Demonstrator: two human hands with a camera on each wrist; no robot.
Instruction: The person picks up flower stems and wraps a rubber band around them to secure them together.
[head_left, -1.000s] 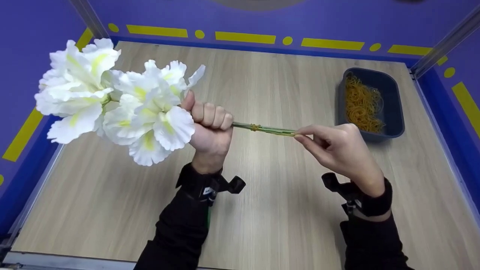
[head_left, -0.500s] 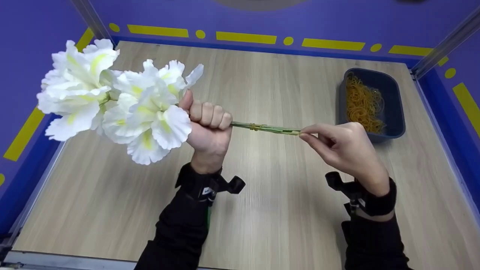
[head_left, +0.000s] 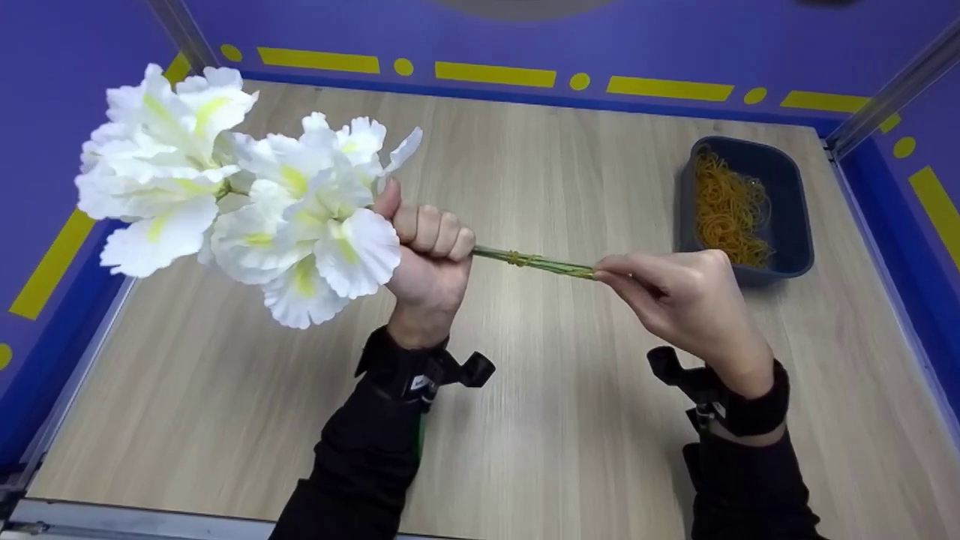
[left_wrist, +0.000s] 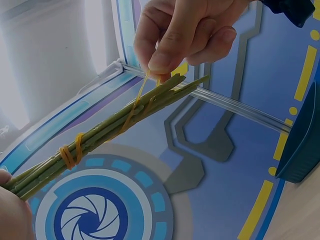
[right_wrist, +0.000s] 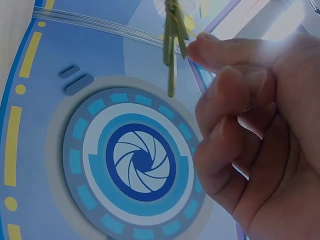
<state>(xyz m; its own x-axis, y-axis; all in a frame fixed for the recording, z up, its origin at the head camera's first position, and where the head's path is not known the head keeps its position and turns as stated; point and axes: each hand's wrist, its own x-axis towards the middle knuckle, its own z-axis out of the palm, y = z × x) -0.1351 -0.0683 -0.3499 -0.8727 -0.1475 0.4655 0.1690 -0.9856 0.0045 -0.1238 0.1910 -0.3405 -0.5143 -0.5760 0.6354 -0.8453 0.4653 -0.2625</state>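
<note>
In the head view, my left hand [head_left: 431, 259] grips a bunch of white artificial flowers [head_left: 300, 217] just below the blooms. Its green stems [head_left: 559, 265] stick out to the right of the fist. A yellow rubber band [left_wrist: 71, 152] is wound tightly round the stems partway along. My right hand [head_left: 682, 300] is at the stem ends, thumb and forefinger pinching a second rubber band [left_wrist: 136, 104]. That band is stretched from the fingertips and runs slantwise along the stems in the left wrist view. The right wrist view shows the cut stem tips [right_wrist: 172, 55] beside the fingers.
A dark blue box [head_left: 789, 199] with a heap of yellow rubber bands [head_left: 724, 214] stands at the back right of the wooden table [head_left: 540, 420]. Purple panels with yellow marks [head_left: 495, 73] wall the table at the back and both sides.
The flowers and my left hand have shifted slightly right. My right hand first drew a little to the right, then came back slightly left, still pinching the band.
</note>
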